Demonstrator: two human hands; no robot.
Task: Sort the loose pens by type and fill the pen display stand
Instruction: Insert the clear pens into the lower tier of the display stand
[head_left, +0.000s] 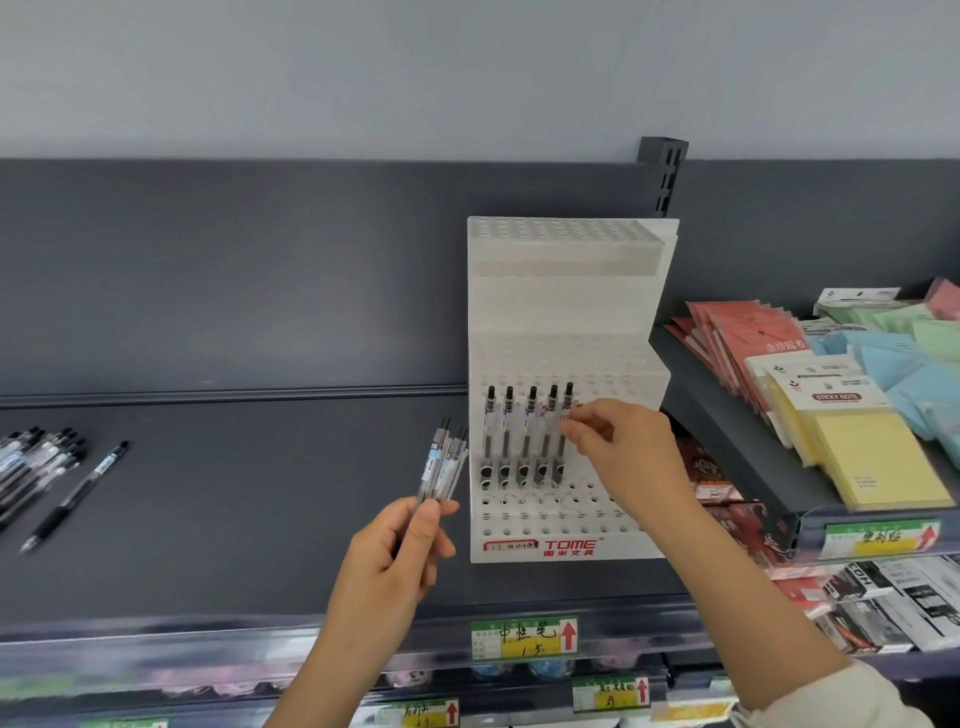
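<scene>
**Filling stage of the task.** The white pen display stand stood on the dark shelf at the centre of the frame. Five clear-barrelled pens stood upright side by side in one row of its lower tier. The holes to the right of them, the front rows and the upper tiers were unfilled. The right hand, fingers curled, pinched the barrel of the rightmost pen between thumb and forefinger, and the pen appeared to be seated in its hole. The left hand, at lower centre just left of the stand, gripped a small bunch of like pens by their lower ends, black tops upward. The unsorted loose pens lay heaped at the left edge of the frame, with one black pen lying apart beside them. By this evidence the fifth pen was being seated. The next move would call for releasing it and drawing one pen from the left-hand bunch. That pen would then be lowered, held upright, into the adjacent free hole to the right without knocking its neighbour. Packs of sticky notes lay on the neighbouring shelf at right.
</scene>
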